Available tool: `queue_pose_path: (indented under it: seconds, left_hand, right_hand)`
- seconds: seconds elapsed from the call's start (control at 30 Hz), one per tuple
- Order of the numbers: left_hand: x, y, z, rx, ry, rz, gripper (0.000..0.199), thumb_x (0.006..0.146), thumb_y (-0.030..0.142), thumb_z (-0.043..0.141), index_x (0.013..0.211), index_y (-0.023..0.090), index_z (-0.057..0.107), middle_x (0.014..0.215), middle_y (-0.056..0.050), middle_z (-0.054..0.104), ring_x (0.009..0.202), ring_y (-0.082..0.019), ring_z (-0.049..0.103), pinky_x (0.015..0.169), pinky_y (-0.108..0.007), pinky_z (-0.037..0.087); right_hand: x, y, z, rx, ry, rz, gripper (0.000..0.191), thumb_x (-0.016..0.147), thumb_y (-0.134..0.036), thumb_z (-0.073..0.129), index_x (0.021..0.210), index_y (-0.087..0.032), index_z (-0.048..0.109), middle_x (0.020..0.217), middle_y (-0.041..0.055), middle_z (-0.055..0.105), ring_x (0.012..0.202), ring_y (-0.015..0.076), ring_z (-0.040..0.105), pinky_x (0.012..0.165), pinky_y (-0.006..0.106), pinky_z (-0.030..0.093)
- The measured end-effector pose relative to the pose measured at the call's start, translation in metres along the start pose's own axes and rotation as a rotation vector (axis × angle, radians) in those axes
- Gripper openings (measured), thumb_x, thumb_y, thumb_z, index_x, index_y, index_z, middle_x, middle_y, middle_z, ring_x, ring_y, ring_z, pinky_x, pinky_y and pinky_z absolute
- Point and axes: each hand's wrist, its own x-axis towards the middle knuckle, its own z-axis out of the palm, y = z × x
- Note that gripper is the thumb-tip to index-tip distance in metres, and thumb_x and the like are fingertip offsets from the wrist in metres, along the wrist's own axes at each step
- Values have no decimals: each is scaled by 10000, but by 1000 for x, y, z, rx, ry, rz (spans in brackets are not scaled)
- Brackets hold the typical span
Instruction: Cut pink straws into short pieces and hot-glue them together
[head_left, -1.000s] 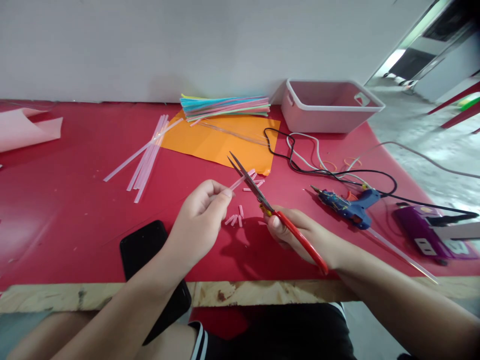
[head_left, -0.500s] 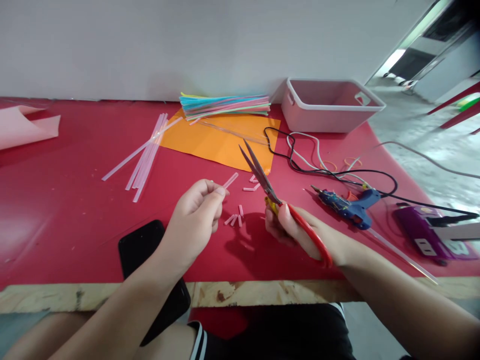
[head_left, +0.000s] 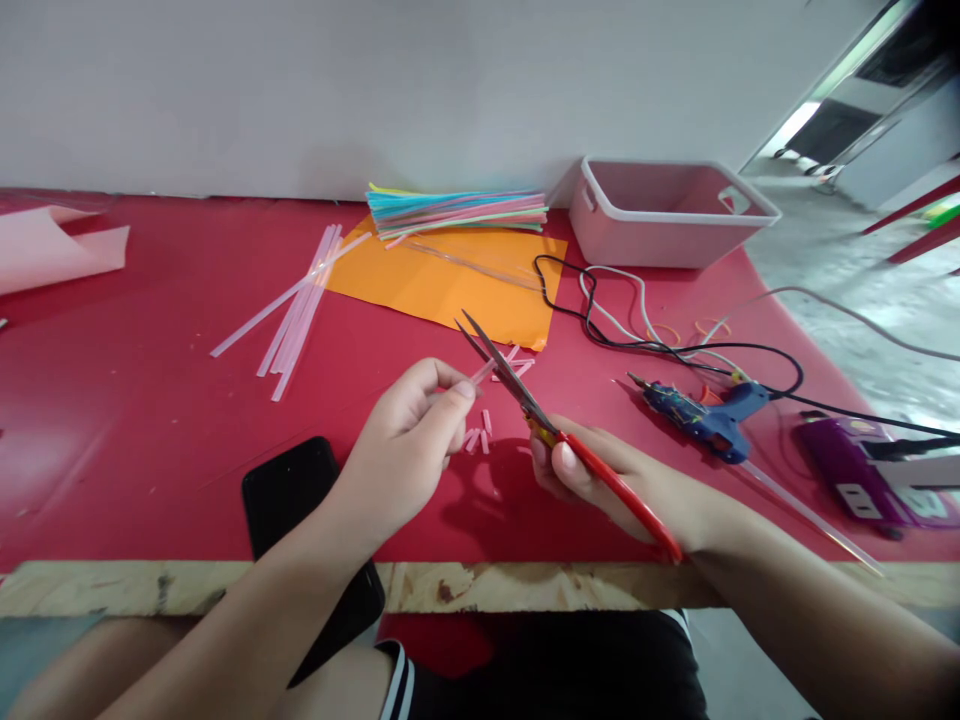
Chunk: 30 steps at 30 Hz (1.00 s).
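Note:
Between the thumb and fingers of my left hand (head_left: 416, 440) is a short pink straw piece (head_left: 484, 372), its free end at the scissor blades. My right hand (head_left: 600, 475) grips scissors (head_left: 517, 388) with red and yellow handles, the blades slightly apart and pointing up and left. Several small cut pink pieces (head_left: 485, 432) lie on the red tabletop (head_left: 172, 420) between my hands, and more lie near the lower edge of an orange sheet (head_left: 465, 290). Long pink straws (head_left: 300, 315) rest in a loose bundle to the left.
Colourful pipe cleaners (head_left: 457, 212) and a pink basket (head_left: 675, 240) stand by the wall. At right are a blue glue gun (head_left: 701, 415), tangled cables (head_left: 622, 335) and a purple power strip (head_left: 855, 465). A black phone (head_left: 292, 490) lies under my left forearm.
My left hand has moved slightly right with the straw piece. The scissors have shifted left and down, bringing their blades to the straw, and the view has shifted a little.

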Motion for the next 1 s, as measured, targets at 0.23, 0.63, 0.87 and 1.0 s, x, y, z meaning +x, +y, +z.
queue_pose_path:
  seconds: [0.23,0.63,0.87,1.0]
  left_hand:
    - [-1,-1,1,9,5,-22,188,995,285,540,820,224,514,528,112,395,440,-58,309,445,-187,249]
    - [0,2,0,35,-2,-3,193,989,309,551,818,225,521,535,102,397,441,-67,310,448,-200,253]
    - [0,1,0,26,-3,1,192,993,314,550,824,224,530,532,106,409,438,-65,310,447,-198,246]
    - [0,2,1,29,2,7,180,998,288,523,829,224,525,508,112,418,432,-67,314,456,-204,254]
  right_hand:
    - [1,3,1,-3,-29,10,611,939,-809,355,840,-215,462,778,-9,485,696,146,413,668,310,418]
    - [4,2,4,15,-24,11,677,874,-895,320,762,-230,371,705,-38,399,627,119,337,573,289,325]
    - [4,-2,6,-4,1,30,671,882,-876,368,769,-216,414,706,-45,373,629,109,326,565,276,324]
    - [4,-3,7,93,0,5,639,901,-835,424,733,-220,383,670,-57,362,587,92,318,532,262,302]
